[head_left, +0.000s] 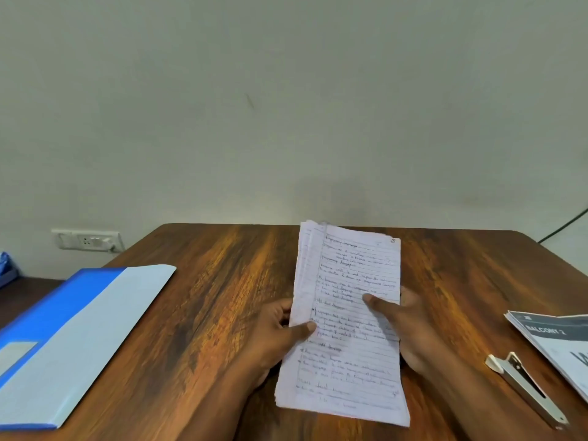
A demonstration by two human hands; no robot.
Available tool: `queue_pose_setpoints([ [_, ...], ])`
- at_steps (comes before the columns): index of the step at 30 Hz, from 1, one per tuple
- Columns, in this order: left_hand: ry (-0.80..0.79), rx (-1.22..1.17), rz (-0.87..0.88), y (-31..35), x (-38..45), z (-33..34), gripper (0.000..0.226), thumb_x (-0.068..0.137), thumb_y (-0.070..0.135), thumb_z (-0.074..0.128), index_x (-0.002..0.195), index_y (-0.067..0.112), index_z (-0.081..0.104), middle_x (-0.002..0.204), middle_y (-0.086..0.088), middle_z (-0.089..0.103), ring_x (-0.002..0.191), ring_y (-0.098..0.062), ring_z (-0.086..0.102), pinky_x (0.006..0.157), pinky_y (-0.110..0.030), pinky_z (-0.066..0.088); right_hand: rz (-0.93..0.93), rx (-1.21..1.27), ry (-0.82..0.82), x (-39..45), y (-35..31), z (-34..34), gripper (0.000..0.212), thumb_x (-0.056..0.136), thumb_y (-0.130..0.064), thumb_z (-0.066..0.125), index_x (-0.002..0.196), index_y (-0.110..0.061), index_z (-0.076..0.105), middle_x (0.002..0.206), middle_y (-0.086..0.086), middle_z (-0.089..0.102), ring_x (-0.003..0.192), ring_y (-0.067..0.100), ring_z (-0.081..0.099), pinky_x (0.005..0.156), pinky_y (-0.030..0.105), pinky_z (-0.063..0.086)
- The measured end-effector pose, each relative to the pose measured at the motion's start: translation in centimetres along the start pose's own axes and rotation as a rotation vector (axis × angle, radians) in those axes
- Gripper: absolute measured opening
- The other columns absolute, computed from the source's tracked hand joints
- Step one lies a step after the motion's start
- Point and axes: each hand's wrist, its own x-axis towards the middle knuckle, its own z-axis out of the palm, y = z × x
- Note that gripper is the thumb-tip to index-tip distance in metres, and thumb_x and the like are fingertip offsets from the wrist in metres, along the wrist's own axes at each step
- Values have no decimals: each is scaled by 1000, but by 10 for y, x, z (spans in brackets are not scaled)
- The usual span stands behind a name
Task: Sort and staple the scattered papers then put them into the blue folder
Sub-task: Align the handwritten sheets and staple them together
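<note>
A stack of handwritten lined papers (350, 370) stands lifted over the middle of the wooden table (206, 297). My left hand (280, 332) grips its left edge, thumb on the top sheet. On the right edge, my right hand (401, 326) holds the stack with its thumb across the page and fingers behind. The blue folder (66, 338) lies shut at the table's left, partly over the edge. A silver stapler (525, 386) lies on the table to the right of my right hand, untouched.
A printed booklet or paper pile (556, 342) with a dark header lies at the right edge, beyond the stapler. A wall socket (87, 240) sits on the wall behind the table's left corner. A dark cable (563, 224) runs down at far right.
</note>
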Motion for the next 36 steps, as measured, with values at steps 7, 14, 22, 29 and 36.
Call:
queue_pose_setpoints([
  [7, -28, -46, 94, 18, -3, 13, 36, 91, 8, 76, 126, 2, 68, 121, -15, 76, 111, -34, 75, 97, -53, 60, -193, -127, 94, -12, -7, 18, 26, 88, -17, 81, 111, -23, 71, 105, -8, 80, 95, 12, 77, 83, 40, 64],
  [14, 177, 142, 458, 57, -14, 34, 21, 95, 13, 75, 113, 25, 74, 111, 9, 79, 104, -12, 76, 84, -33, 64, -543, -77, 205, -41, -48, 31, 23, 82, -19, 85, 100, -25, 72, 97, -14, 78, 87, 5, 76, 66, 25, 62],
  [22, 280, 3, 394, 49, -17, 39, 22, 94, 6, 74, 110, 22, 71, 104, 15, 80, 97, -7, 76, 73, -18, 59, -489, -187, 97, -41, -33, 34, 27, 83, -16, 84, 107, -22, 73, 100, -15, 79, 91, 7, 76, 71, 25, 63],
  [29, 205, -92, 439, 61, -17, 30, 24, 91, 3, 76, 110, 16, 70, 110, -1, 80, 101, -21, 77, 79, -31, 63, -534, -141, 74, -42, -41, 34, 26, 86, -11, 81, 110, -17, 72, 101, -11, 79, 91, 9, 77, 69, 22, 61],
  [36, 395, -205, 686, 114, -25, 26, 37, 89, 11, 76, 125, 10, 66, 113, -3, 78, 102, -20, 77, 79, -28, 62, -586, -140, 80, -46, -51, 31, 21, 88, -13, 80, 106, -22, 73, 101, -14, 79, 91, 8, 76, 70, 21, 61],
])
